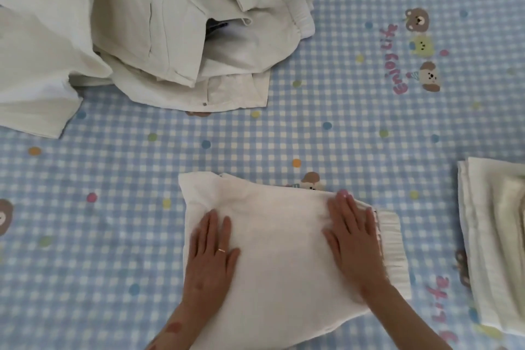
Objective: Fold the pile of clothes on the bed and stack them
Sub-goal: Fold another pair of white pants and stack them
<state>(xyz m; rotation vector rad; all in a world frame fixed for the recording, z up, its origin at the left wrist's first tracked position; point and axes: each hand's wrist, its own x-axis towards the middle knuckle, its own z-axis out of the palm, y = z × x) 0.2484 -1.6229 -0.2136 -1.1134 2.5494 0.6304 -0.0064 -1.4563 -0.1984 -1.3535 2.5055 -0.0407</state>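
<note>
A folded white garment (278, 253) with a ruffled elastic waistband on its right side lies in front of me on the bed. My left hand (211, 253) presses flat on its left part, fingers straight, a ring on one finger. My right hand (352, 233) lies flat on its right part, next to the waistband. A heap of unfolded cream and white clothes (142, 31) fills the upper left. A stack of folded white clothes (494, 236) sits at the right edge.
The bed sheet (341, 128) is blue and white check with coloured dots and cartoon bears. Bare sheet lies between the heap, the folded garment and the stack.
</note>
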